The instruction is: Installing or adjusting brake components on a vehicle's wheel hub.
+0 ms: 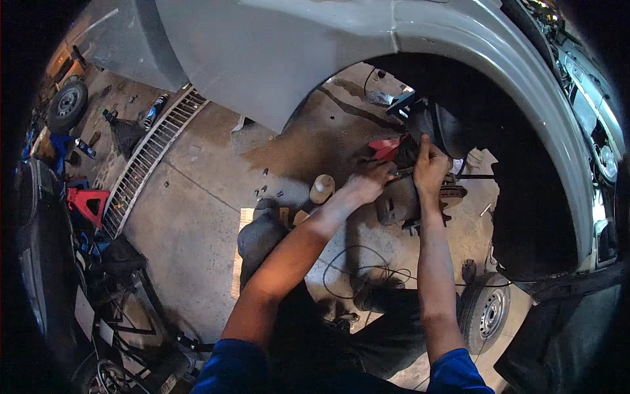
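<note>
Both my arms reach under the grey fender [341, 33] into the wheel well of a raised car. My left hand [371, 182] has its fingers curled around a small metallic piece, too small to make out, beside a rounded dark metal part [398, 202]. My right hand [430, 169] is closed with its thumb up, close to the dark strut area [453, 128]; what its fingers hold is hidden. Just right of it sits the brake disc [453, 194]. A red jack stand [384, 147] shows behind my hands.
On the floor stand a pale bottle [321, 188] and several small sockets [265, 190]. A cable [354, 248] loops near my legs. One wheel [489, 312] lies at right. A metal ladder-like frame [154, 154], another red jack stand [87, 202] and a tire [67, 104] are at left.
</note>
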`<state>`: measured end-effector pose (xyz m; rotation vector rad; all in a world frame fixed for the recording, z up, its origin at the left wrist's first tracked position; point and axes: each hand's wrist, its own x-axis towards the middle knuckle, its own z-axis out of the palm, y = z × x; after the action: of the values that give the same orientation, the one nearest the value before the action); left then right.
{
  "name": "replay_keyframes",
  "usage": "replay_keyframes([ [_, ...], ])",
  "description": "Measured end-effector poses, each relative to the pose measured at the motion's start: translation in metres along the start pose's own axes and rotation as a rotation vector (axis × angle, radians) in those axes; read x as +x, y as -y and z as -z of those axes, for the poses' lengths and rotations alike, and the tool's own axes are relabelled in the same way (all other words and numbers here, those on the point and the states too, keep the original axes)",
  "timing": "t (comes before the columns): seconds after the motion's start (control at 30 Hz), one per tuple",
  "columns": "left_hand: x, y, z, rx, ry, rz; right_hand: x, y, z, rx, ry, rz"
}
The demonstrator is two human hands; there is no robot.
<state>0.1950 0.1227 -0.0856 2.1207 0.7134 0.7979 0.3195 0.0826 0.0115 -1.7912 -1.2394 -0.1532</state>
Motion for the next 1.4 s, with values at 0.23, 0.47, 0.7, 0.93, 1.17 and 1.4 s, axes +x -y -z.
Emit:
replay_keyframes([
  [0.23, 0.0, 0.007, -0.011, 0.055, -0.079, -0.035, 0.006, -0.02, 0.012, -0.001, 0.142, -0.027],
  [0.47, 0.004, -0.002, 0.003, -0.031, 0.113, 0.114, -0.004, -0.006, 0.03, -0.177, 0.156, 0.042],
  [0.7, 0.005, 0.007, -0.006, 0.015, -0.009, -0.047, 0.012, -0.034, 0.03, 0.054, 0.296, -0.194],
  [0.93, 0.006, 0.001, 0.003, -0.036, 0.095, 0.007, 0.011, -0.029, 0.03, 0.084, 0.291, -0.135],
  [1.17, 0.008, 0.007, 0.0, -0.036, 0.122, 0.031, 0.027, -0.021, 0.012, -0.045, 0.242, -0.024],
  [1.4, 0.009, 0.004, -0.001, 0.015, 0.082, 0.059, 0.025, 0.001, -0.006, -0.012, 0.056, 0.116],
])
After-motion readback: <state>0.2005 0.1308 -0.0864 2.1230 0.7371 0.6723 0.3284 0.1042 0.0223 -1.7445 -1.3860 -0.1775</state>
